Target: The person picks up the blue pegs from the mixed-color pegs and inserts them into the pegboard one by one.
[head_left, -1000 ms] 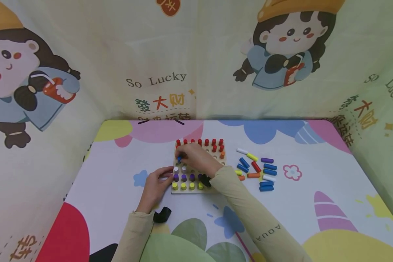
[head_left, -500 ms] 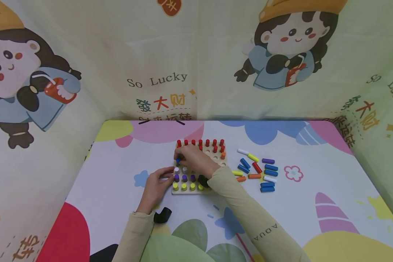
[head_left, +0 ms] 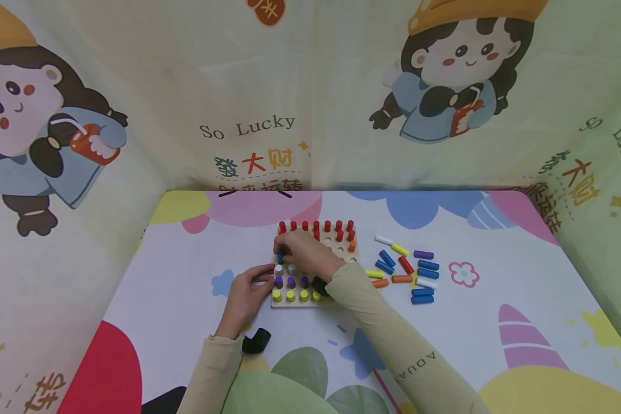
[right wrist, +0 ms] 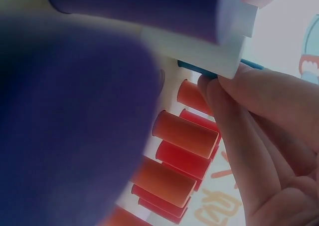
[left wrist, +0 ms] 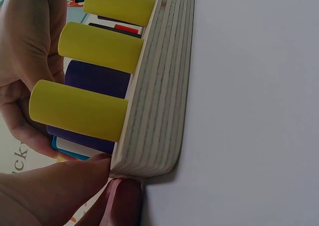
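Observation:
A wooden pegboard (head_left: 290, 306) lies on the table, with colored pegs standing in rows. My left hand (head_left: 245, 299) holds its near-left edge; in the left wrist view one digit (left wrist: 60, 186) lies at the top corner and another against the side. Over the board's left part, my right hand (head_left: 307, 250) pinches a blue peg (head_left: 280, 258) between thumb and fingers. That peg is upright behind the white pegs (head_left: 279, 269), its lower end at the board. In the right wrist view, a white peg partly hides the blue peg (right wrist: 197, 69). Yellow pegs (left wrist: 79, 111) fill the near row.
Loose blue, white, yellow, orange, red and purple pegs lie right of the board, including a red peg (head_left: 406, 265) and a purple peg (head_left: 423, 254). Red pegs (head_left: 328, 225) stand along the far row. A printed cloth (head_left: 341, 115) hangs behind the table (head_left: 471, 322).
My right hand has shifted slightly left and toward me, and the blue peg sits a little lower in the head view. My left hand stays on the pegboard's edge.

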{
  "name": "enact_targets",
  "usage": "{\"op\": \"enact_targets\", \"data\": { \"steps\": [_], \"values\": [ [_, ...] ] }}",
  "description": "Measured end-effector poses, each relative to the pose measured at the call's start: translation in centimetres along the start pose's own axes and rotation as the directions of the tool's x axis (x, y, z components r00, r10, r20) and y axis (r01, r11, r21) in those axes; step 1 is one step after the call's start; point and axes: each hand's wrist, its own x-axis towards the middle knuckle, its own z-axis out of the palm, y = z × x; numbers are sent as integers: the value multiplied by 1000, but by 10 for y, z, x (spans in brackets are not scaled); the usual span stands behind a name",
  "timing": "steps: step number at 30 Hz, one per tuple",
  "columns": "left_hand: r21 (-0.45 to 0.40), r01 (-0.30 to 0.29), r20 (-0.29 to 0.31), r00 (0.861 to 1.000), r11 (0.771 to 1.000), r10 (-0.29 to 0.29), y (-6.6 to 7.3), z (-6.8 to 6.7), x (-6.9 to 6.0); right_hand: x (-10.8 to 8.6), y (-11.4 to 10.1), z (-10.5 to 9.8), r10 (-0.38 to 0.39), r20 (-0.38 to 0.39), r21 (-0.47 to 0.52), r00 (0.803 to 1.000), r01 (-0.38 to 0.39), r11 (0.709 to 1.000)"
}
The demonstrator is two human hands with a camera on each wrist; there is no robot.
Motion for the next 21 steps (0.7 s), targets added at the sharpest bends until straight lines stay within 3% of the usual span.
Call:
{"op": "enact_targets", "data": {
  "steps": [21],
  "values": [
    [-4,-8,-6,1000,1000,8,2,-1,-2,-1,-1,2,-1,17,-38,1000,1,999]
  ]
}}
